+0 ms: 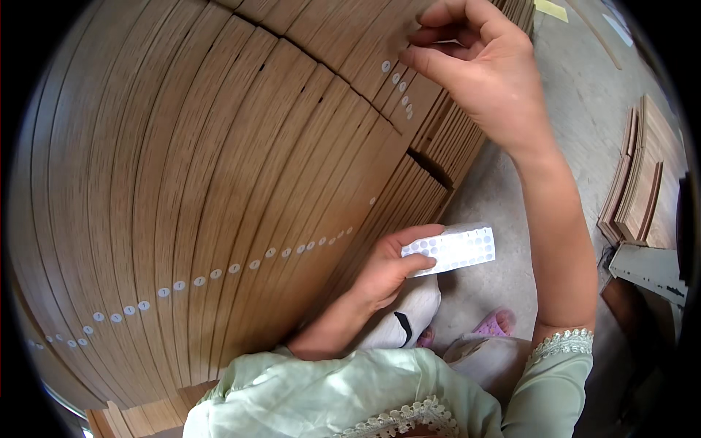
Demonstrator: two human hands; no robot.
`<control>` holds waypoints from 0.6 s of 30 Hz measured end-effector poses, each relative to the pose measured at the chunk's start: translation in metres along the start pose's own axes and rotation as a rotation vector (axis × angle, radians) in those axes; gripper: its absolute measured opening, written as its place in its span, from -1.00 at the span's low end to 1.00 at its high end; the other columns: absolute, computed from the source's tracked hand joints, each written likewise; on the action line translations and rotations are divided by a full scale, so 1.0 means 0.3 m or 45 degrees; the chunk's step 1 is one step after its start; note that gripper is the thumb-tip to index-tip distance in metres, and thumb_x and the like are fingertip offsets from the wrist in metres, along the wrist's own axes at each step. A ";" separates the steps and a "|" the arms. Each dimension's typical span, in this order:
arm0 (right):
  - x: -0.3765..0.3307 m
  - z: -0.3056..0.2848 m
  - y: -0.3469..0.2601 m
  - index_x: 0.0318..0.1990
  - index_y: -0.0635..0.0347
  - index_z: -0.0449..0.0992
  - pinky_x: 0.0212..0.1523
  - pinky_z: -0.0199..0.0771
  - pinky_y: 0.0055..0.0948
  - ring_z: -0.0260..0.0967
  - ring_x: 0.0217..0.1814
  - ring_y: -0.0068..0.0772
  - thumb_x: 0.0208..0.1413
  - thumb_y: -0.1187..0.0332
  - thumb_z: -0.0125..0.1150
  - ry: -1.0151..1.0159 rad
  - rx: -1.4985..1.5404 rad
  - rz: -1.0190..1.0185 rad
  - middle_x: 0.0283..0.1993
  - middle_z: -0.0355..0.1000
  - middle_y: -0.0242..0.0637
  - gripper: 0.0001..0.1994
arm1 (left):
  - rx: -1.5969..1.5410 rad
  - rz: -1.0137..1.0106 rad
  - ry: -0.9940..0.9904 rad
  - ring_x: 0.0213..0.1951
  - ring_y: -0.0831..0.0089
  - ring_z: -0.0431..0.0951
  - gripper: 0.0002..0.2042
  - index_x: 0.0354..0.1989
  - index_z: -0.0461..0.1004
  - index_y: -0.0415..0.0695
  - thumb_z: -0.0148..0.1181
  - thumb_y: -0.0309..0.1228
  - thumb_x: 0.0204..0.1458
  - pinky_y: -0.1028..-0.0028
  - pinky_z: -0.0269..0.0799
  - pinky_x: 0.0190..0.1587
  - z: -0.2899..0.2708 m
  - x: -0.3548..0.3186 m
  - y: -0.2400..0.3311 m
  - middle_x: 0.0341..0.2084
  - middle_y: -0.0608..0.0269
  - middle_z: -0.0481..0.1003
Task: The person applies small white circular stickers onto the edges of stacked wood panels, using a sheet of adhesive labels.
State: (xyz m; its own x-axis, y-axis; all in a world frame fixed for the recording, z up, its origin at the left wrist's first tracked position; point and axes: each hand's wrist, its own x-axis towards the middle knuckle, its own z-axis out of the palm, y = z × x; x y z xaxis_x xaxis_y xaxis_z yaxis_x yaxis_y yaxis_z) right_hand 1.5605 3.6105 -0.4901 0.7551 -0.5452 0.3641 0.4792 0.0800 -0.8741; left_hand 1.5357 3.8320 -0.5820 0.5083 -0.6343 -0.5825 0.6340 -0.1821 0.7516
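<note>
My left hand (385, 269) grips a white sheet of round stickers (464, 250), its thumb lying on top. My right hand (485, 69) is raised over the far part of the stacked wooden boards (241, 146), its thumb and fingers drawn together. The fingertips are blurred, and I cannot make out what they hold, if anything. Just below them, a short row of round white stickers (402, 86) marks the board edges. A longer row of the same stickers (234, 269) runs across the nearer boards.
More wooden panels (646, 175) lean at the right, beside a pale metal piece (648, 271). On the grey concrete floor (562, 73) lie a yellow paper (551, 9) and a thin strip (595, 33). My pink sandal (496, 323) shows below.
</note>
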 end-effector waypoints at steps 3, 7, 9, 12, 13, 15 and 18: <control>-0.014 0.022 -0.015 -0.30 0.30 0.33 -0.27 0.47 -0.60 0.41 -0.27 -0.56 -0.10 0.66 0.17 -0.130 0.210 0.049 -0.34 0.40 -0.31 -0.80 | -0.002 0.032 0.003 -0.07 0.40 0.46 -0.53 0.05 0.36 -0.29 0.13 -0.68 -0.15 0.44 0.31 0.07 -0.014 -0.003 -0.013 -0.11 0.12 0.48; -0.010 0.033 -0.017 -0.27 0.30 0.32 -0.25 0.48 -0.60 0.41 -0.24 -0.55 -0.10 0.68 0.11 -0.143 0.256 0.031 -0.32 0.40 -0.30 -0.79 | 0.000 0.038 0.002 -0.06 0.40 0.46 -0.53 0.05 0.36 -0.29 0.14 -0.68 -0.15 0.43 0.31 0.07 -0.012 -0.003 -0.008 -0.11 0.12 0.48; -0.004 0.057 -0.044 -0.29 0.31 0.33 -0.24 0.48 -0.60 0.41 -0.24 -0.55 -0.11 0.69 0.10 -0.067 0.091 0.091 -0.32 0.39 -0.29 -0.80 | -0.008 0.039 0.000 -0.05 0.38 0.45 -0.53 0.04 0.36 -0.30 0.15 -0.68 -0.16 0.40 0.30 0.09 -0.009 -0.002 -0.005 -0.11 0.10 0.48; -0.024 0.060 -0.039 -0.31 0.31 0.33 -0.23 0.47 -0.60 0.41 -0.27 -0.52 -0.13 0.70 0.09 -0.048 -0.152 -0.235 -0.33 0.38 -0.28 -0.80 | -0.022 0.047 -0.009 -0.06 0.38 0.46 -0.53 0.04 0.37 -0.30 0.15 -0.68 -0.16 0.40 0.30 0.08 -0.011 -0.005 -0.004 -0.11 0.11 0.48; -0.020 0.051 -0.031 -0.32 0.31 0.34 -0.24 0.47 -0.58 0.41 -0.28 -0.50 -0.14 0.68 0.11 -0.051 -0.223 -0.355 -0.34 0.38 -0.26 -0.81 | -0.028 0.045 -0.001 -0.06 0.38 0.46 -0.53 0.04 0.37 -0.30 0.16 -0.68 -0.16 0.41 0.31 0.08 -0.006 -0.008 -0.001 -0.12 0.11 0.48; 0.008 0.037 -0.012 -0.34 0.32 0.34 -0.25 0.46 -0.53 0.41 -0.31 -0.44 -0.17 0.64 0.16 -0.037 -0.364 -0.525 -0.36 0.37 -0.24 -0.81 | -0.018 0.046 0.015 -0.07 0.39 0.46 -0.54 0.03 0.37 -0.29 0.16 -0.68 -0.16 0.41 0.32 0.06 0.000 -0.013 -0.004 -0.12 0.11 0.49; 0.023 0.005 -0.011 -0.36 0.31 0.36 -0.28 0.44 -0.46 0.39 -0.34 -0.38 -0.19 0.52 0.26 0.198 -0.904 -0.598 -0.37 0.37 -0.21 -0.78 | 0.018 0.071 0.021 -0.11 0.42 0.48 -0.56 0.01 0.39 -0.28 0.22 -0.65 -0.15 0.44 0.36 0.01 0.001 -0.002 -0.007 -0.16 0.14 0.50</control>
State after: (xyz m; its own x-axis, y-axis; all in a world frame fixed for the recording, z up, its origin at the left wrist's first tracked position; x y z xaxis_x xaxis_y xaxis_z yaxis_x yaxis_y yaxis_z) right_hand 1.5650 3.6078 -0.4843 0.4542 -0.5031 0.7353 0.2944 -0.6942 -0.6569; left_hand 1.5339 3.8324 -0.5831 0.5524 -0.6310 -0.5447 0.5960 -0.1579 0.7873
